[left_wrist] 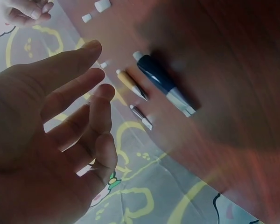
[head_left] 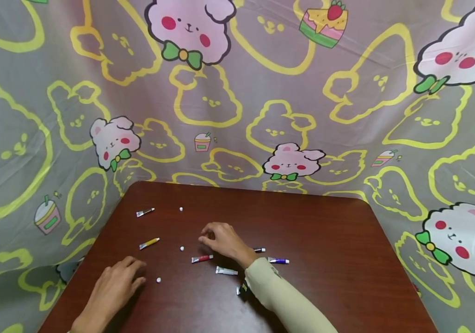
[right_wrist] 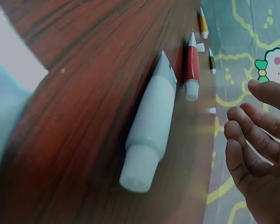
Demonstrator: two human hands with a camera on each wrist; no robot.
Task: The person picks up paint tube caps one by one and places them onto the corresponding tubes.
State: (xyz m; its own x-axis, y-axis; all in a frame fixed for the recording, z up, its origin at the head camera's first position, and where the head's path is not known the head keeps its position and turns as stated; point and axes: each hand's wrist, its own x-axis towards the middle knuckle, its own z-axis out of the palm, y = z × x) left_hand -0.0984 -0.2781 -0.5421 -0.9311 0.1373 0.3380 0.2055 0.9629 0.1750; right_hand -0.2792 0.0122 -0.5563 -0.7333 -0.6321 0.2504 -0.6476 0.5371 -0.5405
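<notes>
My left hand point(head_left: 114, 286) hovers low over the table's left side, fingers loosely bent and holding nothing. In the left wrist view a dark blue paint tube point(left_wrist: 156, 74) lies near it; the hand hides that tube in the head view. The yellow paint tube point(head_left: 149, 243) is just beyond the left fingertips, and a white cap point(head_left: 158, 280) lies to their right. Over the middle, my right hand point(head_left: 225, 240) has loosely curled fingers with nothing between them. Close below it lie a red paint tube point(head_left: 201, 258) and a white paint tube point(head_left: 226, 271).
A brown-black tube point(head_left: 145, 212) lies at the far left, with white caps point(head_left: 181, 209) nearby. By the right sleeve point(head_left: 287, 296) are a purple-blue tube point(head_left: 279, 261), a black tube point(head_left: 259, 250) and a partly covered dark tube point(head_left: 242, 290). A patterned curtain point(head_left: 229, 134) surrounds the table point(head_left: 337, 240).
</notes>
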